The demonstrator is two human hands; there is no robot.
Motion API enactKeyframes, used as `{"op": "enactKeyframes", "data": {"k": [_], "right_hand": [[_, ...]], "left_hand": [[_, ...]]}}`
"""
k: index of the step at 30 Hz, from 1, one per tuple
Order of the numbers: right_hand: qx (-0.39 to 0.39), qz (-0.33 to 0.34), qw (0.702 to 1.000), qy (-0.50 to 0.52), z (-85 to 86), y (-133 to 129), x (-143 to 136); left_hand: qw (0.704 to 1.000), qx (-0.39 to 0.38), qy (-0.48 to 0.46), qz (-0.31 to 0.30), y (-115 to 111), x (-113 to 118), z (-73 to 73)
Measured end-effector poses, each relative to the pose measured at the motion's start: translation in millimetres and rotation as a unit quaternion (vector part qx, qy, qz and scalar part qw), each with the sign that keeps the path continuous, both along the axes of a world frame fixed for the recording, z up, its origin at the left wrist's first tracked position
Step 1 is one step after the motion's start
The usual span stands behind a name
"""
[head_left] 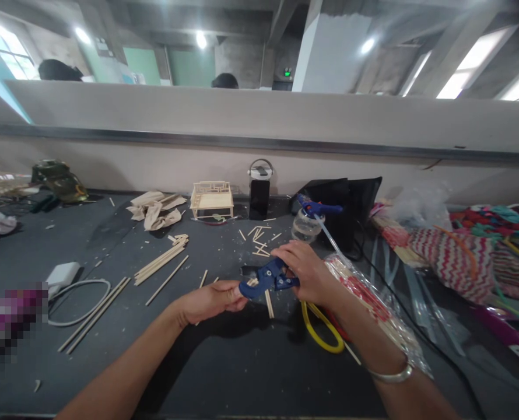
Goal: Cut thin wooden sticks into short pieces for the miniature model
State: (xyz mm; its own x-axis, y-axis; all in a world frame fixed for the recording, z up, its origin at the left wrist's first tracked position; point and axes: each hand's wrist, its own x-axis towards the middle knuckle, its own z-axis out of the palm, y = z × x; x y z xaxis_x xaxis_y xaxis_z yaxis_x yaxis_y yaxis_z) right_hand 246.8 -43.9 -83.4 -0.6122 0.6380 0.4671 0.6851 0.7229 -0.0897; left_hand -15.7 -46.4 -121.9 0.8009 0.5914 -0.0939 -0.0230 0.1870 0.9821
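In my right hand (307, 271) is a blue hand cutter (268, 277), its jaws turned to the left. My left hand (218, 300) is pinched closed at the cutter's jaw, on thin wooden sticks (253, 282); a little pale wood shows there, the rest is hidden by fingers and tool. More pale sticks (269, 304) lie just under the cutter. Short cut pieces (259, 234) are scattered beyond my hands. A yellow loop-shaped handle (323, 335) rests on the table below my right wrist.
A small stick-built bench model (211, 200) stands at the back beside a phone (259, 198). A blue glue gun (318, 207) rests on a clear jar (305, 226). Stick bundles (162, 261) lie left, bagged sticks (368, 297) and a black cable (399, 303) right.
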Motion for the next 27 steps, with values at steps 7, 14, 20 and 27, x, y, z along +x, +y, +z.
{"op": "enactKeyframes", "data": {"k": [7,14,20,27], "right_hand": [[-0.001,-0.023,1.0,-0.006,-2.8,0.1,-1.3],[0.028,-0.039,0.999,-0.021,-2.0,0.9,-0.5],[0.038,-0.035,0.998,-0.038,-3.9,1.5,0.3],[0.048,-0.039,0.997,-0.053,-6.1,2.4,1.6]], "left_hand": [[1.0,-0.002,-0.013,-0.001,2.5,-0.5,-4.4],[0.999,-0.03,-0.041,0.0,3.1,-1.0,-7.8],[0.999,-0.027,-0.027,-0.006,2.6,-0.8,-3.6],[1.0,0.025,0.014,-0.011,-1.5,0.8,4.4]]}}
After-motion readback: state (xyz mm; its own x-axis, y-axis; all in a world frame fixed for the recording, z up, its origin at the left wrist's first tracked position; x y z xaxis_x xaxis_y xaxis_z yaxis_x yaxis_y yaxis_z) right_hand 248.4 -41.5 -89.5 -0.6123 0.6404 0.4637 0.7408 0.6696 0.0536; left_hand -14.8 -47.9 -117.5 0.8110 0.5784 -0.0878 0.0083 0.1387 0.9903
